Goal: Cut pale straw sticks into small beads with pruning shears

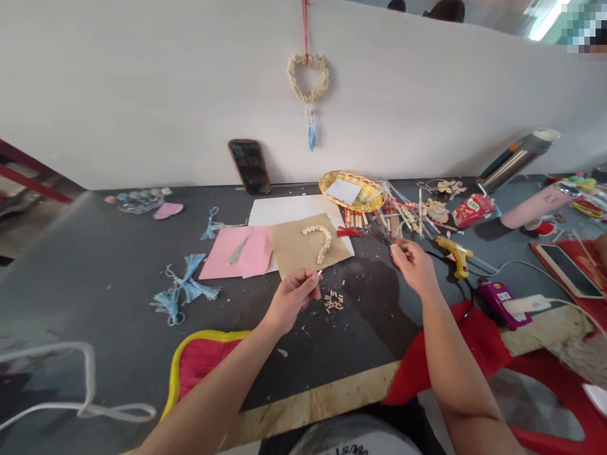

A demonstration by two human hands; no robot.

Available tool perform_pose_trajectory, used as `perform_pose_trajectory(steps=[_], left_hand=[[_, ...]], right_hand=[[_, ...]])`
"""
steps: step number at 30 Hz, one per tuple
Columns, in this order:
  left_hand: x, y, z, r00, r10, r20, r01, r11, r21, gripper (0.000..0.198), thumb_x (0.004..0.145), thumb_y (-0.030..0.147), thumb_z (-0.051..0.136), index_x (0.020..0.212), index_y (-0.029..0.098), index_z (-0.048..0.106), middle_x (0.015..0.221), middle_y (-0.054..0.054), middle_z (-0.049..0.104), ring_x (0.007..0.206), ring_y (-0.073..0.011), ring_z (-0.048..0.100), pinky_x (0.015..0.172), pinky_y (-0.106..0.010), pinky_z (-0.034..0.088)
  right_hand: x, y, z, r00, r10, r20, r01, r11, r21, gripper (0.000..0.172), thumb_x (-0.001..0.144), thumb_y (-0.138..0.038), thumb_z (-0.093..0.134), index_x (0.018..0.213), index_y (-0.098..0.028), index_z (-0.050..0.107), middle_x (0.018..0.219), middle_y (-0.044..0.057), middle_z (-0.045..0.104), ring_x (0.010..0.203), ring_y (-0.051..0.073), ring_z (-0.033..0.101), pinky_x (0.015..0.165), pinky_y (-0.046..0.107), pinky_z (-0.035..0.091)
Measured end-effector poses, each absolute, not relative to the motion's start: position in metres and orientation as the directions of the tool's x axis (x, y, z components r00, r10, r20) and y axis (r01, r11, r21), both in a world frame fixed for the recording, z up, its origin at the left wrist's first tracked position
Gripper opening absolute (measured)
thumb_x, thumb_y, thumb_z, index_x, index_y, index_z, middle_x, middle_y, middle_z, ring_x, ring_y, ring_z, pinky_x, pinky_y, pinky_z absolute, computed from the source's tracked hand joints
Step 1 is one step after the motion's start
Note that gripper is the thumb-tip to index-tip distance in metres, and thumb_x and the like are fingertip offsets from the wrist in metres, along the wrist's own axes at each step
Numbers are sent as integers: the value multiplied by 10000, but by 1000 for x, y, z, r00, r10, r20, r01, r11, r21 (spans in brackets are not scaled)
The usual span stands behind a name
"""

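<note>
Small pale stick (319,273) | pinched by its end in left hand (291,297) fingers, just above cut pieces (333,301) on tabletop (118,265) (tip left free, probably for control) | right hand (415,264) fingers curled near glue gun (454,253), hold unclear

Dark grey table (95,265), littered: pink paper (237,253), brown paper (298,256), blue tassels (184,287) left, basket (353,203), glue gun (455,253) right, cut pieces (334,301) mid-front.
</note>
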State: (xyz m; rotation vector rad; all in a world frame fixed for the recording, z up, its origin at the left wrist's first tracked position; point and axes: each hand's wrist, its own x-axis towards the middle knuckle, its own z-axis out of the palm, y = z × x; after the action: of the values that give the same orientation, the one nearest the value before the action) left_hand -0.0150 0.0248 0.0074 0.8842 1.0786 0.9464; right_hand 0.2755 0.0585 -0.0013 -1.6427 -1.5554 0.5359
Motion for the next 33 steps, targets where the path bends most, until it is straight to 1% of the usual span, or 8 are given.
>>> perform_pose_trajectory(steps=[2, 5, 8, 10, 13, 16, 20, 33], left_hand=[[-15, 25, 6, 197, 932, -306, -189, 342, 920, 359, 739, 477, 709, 810, 143, 598, 533, 20, 569, 406, -38, 321, 404, -181, 193], [-15, 24, 4, 210, 937, -281, -212, 324, 922, 349, 756, 471, 702, 828, 146, 596, 553, 18, 576, 421, -41, 332, 416, -185, 210], [-15, 24, 2, 209, 948, -239, -249, 288, 925, 332, 774, 453, 697, 864, 150, 598, 591, 10, 600, 435, -41, 347, 432, -188, 226], [-16, 24, 3, 197, 958, -209, -275, 259, 926, 316, 787, 440, 692, 877, 154, 594, 607, 8, 613, 441, -39, 353, 438, -187, 233], [-17, 23, 4, 169, 969, -178, -312, 224, 923, 294, 798, 424, 689, 870, 157, 591, 607, 11, 614, 448, -38, 362, 446, -186, 244], [-17, 22, 5, 143, 978, -153, -330, 193, 924, 285, 805, 421, 684, 880, 159, 602, 605, 14, 610, 457, -44, 369, 451, -190, 251], [-16, 22, 4, 134, 981, -140, -304, 176, 936, 283, 810, 428, 676, 853, 160, 597, 604, 15, 606, 461, -49, 369, 457, -200, 256], [-16, 20, -5, 221, 973, -71, -163, 108, 981, 308, 862, 447, 606, 808, 146, 574, 634, 6, 622, 471, -50, 351, 463, -203, 243]], right_hand=[[273, 57, 0, 195, 970, 142, 387, 57, -920, 306, 806, -458, 627, 955, -193, 593, 934, 62, 666, 769, 182, 632, 656, 321, 522], [262, 53, 1, 97, 983, 155, 187, 135, -973, 277, 806, -405, 648, 980, -222, 536, 1181, 82, 612, 912, 204, 659, 675, 325, 543], [248, 48, 1, -73, 960, 270, 384, 277, -881, 143, 877, -314, 545, 994, -233, 546, 1312, 101, 539, 1086, 232, 612, 836, 397, 529], [239, 44, 2, -219, 922, 320, 605, 386, -697, 181, 878, -229, 502, 1046, -226, 568, 1338, 119, 517, 1192, 256, 541, 960, 445, 464], [227, 37, 3, -404, 877, 261, 790, 479, -382, 286, 822, -123, 489, 1077, -216, 582, 1421, 122, 455, 1251, 307, 466, 1001, 501, 403], [218, 32, 4, -484, 854, 192, 829, 518, -212, 350, 776, -85, 499, 1092, -206, 590, 1456, 119, 424, 1248, 323, 448, 1006, 516, 377], [213, 30, 6, -507, 844, 176, 833, 532, -155, 345, 772, -97, 506, 1090, -197, 594, 1465, 123, 410, 1244, 313, 445, 1010, 504, 367], [203, 26, 5, -530, 827, 186, 821, 556, -131, 300, 830, -123, 523, 1117, -186, 580, 1434, 108, 455, 1198, 287, 470, 956, 458, 405]])
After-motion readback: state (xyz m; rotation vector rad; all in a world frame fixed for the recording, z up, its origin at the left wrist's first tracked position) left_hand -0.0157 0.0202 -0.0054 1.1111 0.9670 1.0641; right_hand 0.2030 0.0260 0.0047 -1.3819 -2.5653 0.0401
